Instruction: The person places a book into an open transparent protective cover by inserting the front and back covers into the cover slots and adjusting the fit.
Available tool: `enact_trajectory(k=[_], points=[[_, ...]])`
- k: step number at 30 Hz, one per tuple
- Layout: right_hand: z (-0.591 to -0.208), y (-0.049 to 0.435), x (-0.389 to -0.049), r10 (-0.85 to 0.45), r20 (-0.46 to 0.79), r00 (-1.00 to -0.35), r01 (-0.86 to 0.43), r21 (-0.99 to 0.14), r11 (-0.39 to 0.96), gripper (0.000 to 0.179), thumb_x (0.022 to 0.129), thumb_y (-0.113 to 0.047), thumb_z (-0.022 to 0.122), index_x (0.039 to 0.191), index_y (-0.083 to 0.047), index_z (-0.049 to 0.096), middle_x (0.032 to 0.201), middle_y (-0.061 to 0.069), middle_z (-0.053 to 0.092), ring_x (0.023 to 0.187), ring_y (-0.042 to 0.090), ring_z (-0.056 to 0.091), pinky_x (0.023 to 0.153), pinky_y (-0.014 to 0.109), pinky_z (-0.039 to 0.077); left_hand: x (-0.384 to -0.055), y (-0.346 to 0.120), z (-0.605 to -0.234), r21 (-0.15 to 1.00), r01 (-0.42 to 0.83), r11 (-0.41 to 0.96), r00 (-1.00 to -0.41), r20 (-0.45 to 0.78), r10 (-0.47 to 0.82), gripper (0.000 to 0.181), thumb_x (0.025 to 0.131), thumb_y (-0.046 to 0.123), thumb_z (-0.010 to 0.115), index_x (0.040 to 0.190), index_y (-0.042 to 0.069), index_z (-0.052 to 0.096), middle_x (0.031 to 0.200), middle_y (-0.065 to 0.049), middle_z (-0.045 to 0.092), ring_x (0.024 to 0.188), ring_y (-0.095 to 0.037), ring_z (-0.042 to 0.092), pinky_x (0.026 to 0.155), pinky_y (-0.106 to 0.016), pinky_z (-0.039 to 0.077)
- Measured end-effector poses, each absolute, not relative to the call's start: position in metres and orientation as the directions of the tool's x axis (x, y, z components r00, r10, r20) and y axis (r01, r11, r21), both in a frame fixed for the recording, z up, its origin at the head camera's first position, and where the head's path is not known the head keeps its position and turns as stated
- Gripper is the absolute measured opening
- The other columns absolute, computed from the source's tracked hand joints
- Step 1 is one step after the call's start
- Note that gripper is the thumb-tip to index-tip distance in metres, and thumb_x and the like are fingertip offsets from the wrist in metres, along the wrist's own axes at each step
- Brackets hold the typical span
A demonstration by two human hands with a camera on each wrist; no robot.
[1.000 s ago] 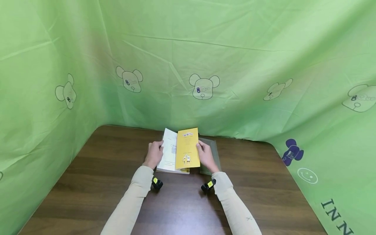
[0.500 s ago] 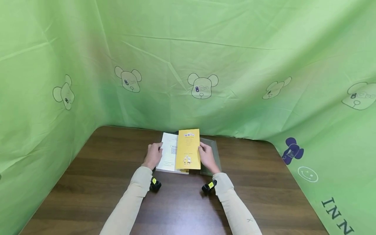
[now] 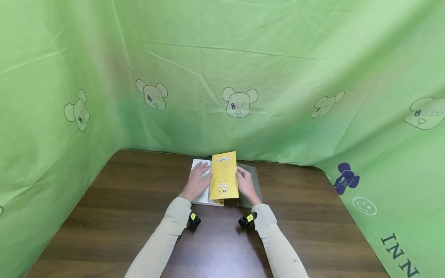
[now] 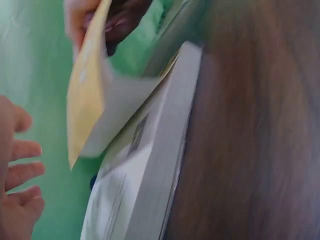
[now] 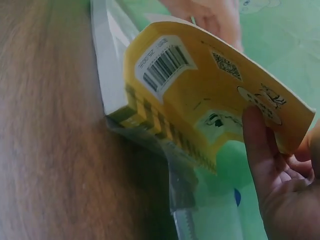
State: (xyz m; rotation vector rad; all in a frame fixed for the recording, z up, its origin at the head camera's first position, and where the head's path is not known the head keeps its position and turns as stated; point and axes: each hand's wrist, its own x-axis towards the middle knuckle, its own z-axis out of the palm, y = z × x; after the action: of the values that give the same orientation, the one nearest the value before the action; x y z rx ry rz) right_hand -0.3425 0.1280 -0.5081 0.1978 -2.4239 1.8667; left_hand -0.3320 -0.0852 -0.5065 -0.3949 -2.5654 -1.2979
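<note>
A thick book with white pages (image 3: 203, 197) lies opened at the back of the table. Its yellow cover (image 3: 224, 173) stands raised, printed with small figures on the side facing me. My right hand (image 3: 246, 184) pinches the free right edge of this cover between thumb and fingers; a barcode shows on the cover's outer face (image 5: 169, 65) in the right wrist view. My left hand (image 3: 196, 183) hovers above the white page with its fingers loosely extended and holds nothing. In the left wrist view those fingers (image 4: 25, 170) are apart from both cover and page block.
A clear plastic sheet (image 3: 255, 179) extends over the table to the right of the book, partly beneath my right hand. The brown wooden table (image 3: 114, 216) meets a green printed curtain (image 3: 194, 127) just behind the book.
My left hand has let go of the book's left edge and moved right, over the white page. My right hand still holds the yellow cover, nearly in the same place.
</note>
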Motion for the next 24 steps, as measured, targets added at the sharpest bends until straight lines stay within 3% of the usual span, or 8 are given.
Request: enact_trajectory(k=[7,11,14,18,24], points=[[-0.501,0.12,-0.344,-0.125,0.143,-0.982,-0.159,-0.978,0.136,0.045,0.111,-0.02,0.034,0.143,0.005,0.054,0.11,0.027,0.07,0.079,0.011,0.069,0.068,0.025,0.058,-0.331,-0.063,-0.507,0.8,0.409,0.439,-0.912,0.347,0.219,0.059,0.107,0.039,0.042,0.154,0.004,0.042,0.164,-0.019,0.03,0.154,-0.044,0.018,0.124,-0.062,0.014],[-0.5,0.116,-0.347,-0.235,0.129,-0.963,-0.137,-0.99,0.015,0.051,0.112,-0.024,0.029,0.145,0.011,0.046,0.124,0.035,0.061,0.099,0.025,0.07,0.079,0.037,0.063,-0.334,-0.056,-0.506,0.802,0.434,0.411,-0.899,0.357,0.253,0.062,0.109,0.043,0.032,0.161,0.01,0.028,0.167,-0.017,0.021,0.155,-0.04,0.015,0.127,-0.055,0.011],[-0.499,0.117,-0.349,-0.275,0.137,-0.952,-0.141,-0.99,-0.004,0.051,0.112,-0.021,0.029,0.146,0.014,0.041,0.127,0.038,0.057,0.109,0.038,0.066,0.089,0.049,0.06,-0.335,-0.053,-0.505,0.807,0.419,0.417,-0.906,0.339,0.254,0.062,0.109,0.043,0.032,0.163,0.015,0.022,0.169,-0.012,0.017,0.156,-0.035,0.014,0.127,-0.052,0.011],[-0.497,0.123,-0.349,-0.298,0.169,-0.94,-0.188,-0.981,0.038,0.047,0.111,-0.015,0.033,0.145,0.015,0.042,0.129,0.038,0.057,0.114,0.04,0.065,0.099,0.058,0.053,-0.336,-0.051,-0.503,0.816,0.399,0.419,-0.915,0.326,0.237,0.065,0.107,0.045,0.04,0.163,0.019,0.022,0.17,-0.009,0.017,0.157,-0.032,0.014,0.127,-0.052,0.013],[-0.494,0.142,-0.347,-0.413,0.124,-0.902,-0.248,-0.932,0.263,0.052,0.104,-0.016,0.054,0.15,0.005,0.043,0.149,0.026,0.05,0.137,0.04,0.05,0.115,0.054,0.04,-0.336,-0.049,-0.506,0.797,0.427,0.428,-0.903,0.35,0.25,0.065,0.105,0.041,0.045,0.162,0.016,0.025,0.169,-0.013,0.02,0.155,-0.037,0.019,0.127,-0.053,0.013]])
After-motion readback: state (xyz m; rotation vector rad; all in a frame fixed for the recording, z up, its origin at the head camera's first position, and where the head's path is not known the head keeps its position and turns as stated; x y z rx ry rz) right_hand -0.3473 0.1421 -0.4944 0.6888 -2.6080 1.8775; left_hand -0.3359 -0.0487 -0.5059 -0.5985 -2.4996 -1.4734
